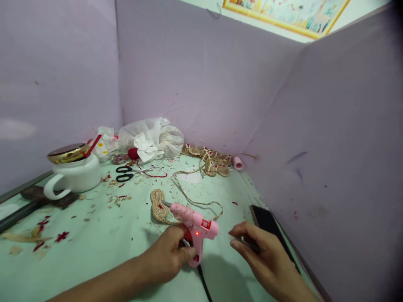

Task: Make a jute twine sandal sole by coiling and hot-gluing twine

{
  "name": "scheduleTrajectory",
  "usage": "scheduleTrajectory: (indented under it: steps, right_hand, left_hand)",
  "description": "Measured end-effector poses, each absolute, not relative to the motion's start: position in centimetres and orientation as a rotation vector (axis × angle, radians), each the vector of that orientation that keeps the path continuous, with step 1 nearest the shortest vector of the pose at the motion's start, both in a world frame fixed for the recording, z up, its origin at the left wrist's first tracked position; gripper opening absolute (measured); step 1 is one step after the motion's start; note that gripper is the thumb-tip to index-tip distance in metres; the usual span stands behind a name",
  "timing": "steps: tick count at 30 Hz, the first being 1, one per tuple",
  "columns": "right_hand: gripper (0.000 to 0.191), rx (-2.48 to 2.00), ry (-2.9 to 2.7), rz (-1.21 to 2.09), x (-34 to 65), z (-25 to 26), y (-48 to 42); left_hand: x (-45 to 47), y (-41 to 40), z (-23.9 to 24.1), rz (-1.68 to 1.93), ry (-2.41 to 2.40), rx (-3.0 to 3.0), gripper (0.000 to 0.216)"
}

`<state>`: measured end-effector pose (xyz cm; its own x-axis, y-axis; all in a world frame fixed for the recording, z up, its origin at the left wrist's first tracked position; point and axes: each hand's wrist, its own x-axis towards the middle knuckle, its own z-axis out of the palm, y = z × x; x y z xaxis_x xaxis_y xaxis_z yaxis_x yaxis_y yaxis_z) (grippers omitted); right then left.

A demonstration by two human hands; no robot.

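Note:
My left hand point(168, 253) is wrapped round the handle of a pink glue gun point(189, 216) with a lit red lamp. The gun's metal nozzle points left, over a braided straw-coloured cord piece point(160, 205) with a small red bit on it. From that piece a loose length of cord point(201, 203) curves back across the table. To the right of the gun, my right hand point(264, 251) is closed in a pinch on a slim dark tool point(248, 243), mostly hidden by the fingers. Whether the nozzle touches the braid, I cannot tell.
Black-handled scissors point(126, 173), a white lidded pot point(78, 174) and a plastic bag point(154, 132) lie left and back. Finished braided pieces point(217, 161) and a pink spool point(237, 163) sit at the back. A phone point(270, 224) lies right; the gun's black cable point(204, 283) runs toward me.

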<state>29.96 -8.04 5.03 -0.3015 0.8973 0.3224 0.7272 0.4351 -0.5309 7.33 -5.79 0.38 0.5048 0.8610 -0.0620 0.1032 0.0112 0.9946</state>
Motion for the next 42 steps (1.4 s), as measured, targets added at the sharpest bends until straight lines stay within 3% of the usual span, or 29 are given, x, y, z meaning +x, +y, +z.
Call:
scheduleTrajectory:
  steps: [6,12,19,30,35,39,40,42]
  right_hand:
    - [0.003,-1.154,-2.141,-0.058,29.5,4.2,-8.0]
    - [0.008,-1.031,-2.289,-0.374,30.0,5.1,-8.0]
    - [0.012,-1.043,-2.43,-0.255,30.1,6.3,-7.4]
    - [0.044,-1.442,-2.501,0.504,29.8,6.9,-6.0]
    - [0.043,-1.466,-2.456,0.372,29.2,6.5,-6.0]
    - [0.017,-1.283,-2.03,-0.219,27.8,6.1,-7.9]
    - [0.012,-1.239,-1.932,-0.239,27.4,5.8,-8.5]
    - [0.017,-1.249,-1.875,0.047,26.4,5.2,-9.3]
  left_hand:
    - [8.5,-6.0,0.1,0.842,0.731,1.215,0.031]
    - [8.9,-6.1,0.5,0.882,0.709,1.184,0.026]
    - [8.7,-6.2,0.7,0.891,0.686,1.206,0.015]
    - [8.9,-6.2,0.4,0.901,0.685,1.231,0.009]
    - [9.0,-6.0,0.0,0.905,0.698,1.198,0.017]
    - [8.6,-5.2,0.6,0.907,0.821,1.125,0.035]
    - [8.4,-5.0,0.9,0.917,0.832,1.099,0.04]
    - [8.1,-4.8,1.5,0.951,0.812,1.066,0.047]
